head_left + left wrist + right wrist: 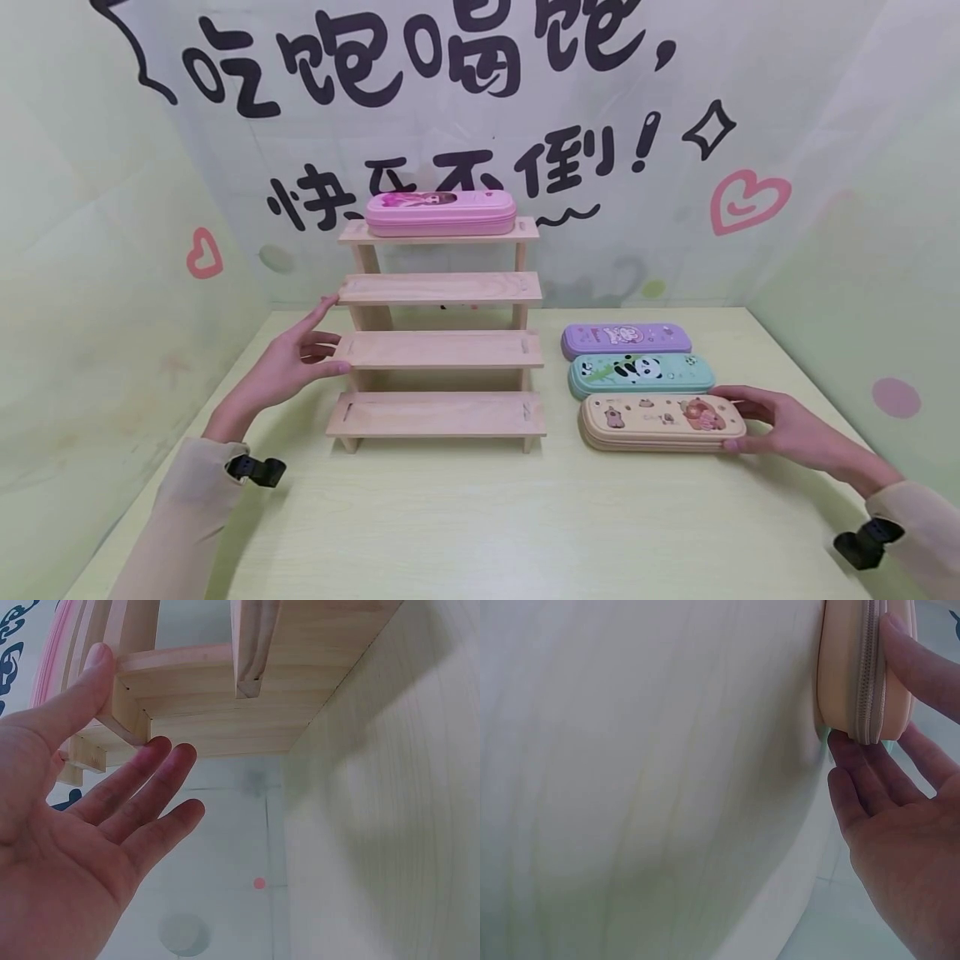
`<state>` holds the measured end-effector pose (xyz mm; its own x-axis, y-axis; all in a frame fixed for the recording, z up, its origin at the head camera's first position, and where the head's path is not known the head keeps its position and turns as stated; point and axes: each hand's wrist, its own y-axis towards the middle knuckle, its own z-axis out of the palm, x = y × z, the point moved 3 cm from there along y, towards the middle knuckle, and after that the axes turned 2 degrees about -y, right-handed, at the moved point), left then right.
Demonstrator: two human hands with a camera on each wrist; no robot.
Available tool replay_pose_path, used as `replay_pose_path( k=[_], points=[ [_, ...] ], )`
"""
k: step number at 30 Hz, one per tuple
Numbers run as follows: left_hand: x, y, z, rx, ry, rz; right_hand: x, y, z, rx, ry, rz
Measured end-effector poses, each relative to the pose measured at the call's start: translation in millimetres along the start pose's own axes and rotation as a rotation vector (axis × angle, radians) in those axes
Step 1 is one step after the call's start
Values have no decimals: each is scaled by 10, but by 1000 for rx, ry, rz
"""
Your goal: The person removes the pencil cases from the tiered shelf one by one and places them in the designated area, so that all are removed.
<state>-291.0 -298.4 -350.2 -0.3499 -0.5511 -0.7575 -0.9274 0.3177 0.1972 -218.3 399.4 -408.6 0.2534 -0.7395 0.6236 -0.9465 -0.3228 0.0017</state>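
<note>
A four-tier wooden display stand (442, 350) stands on the table, a pink pencil case (442, 218) lying on its top tier. My left hand (281, 367) is at the stand's left end, index finger and thumb touching it. In the left wrist view, the thumb lies against a plank and the other fingers extend loosely. At the right, my right hand (795, 429) pinches the right end of a beige pencil case (637, 423), thumb at its front side. The right wrist view shows the case's zipper (868, 675) beside the thumb. The beige case rests on the table.
Behind the beige case lie a teal panda pencil case (600, 372) and a purple pencil case (581, 340), in a row close together. A printed cloth backdrop (645, 250) rises behind the table (465, 517), with side walls left and right.
</note>
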Motion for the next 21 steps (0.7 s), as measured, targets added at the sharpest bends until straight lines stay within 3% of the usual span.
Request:
replay_pose_path(
  k=[21],
  points=[
    [-11, 6, 0, 1, 4, 1, 32, -38, -92, -34, -20, 26]
  ],
)
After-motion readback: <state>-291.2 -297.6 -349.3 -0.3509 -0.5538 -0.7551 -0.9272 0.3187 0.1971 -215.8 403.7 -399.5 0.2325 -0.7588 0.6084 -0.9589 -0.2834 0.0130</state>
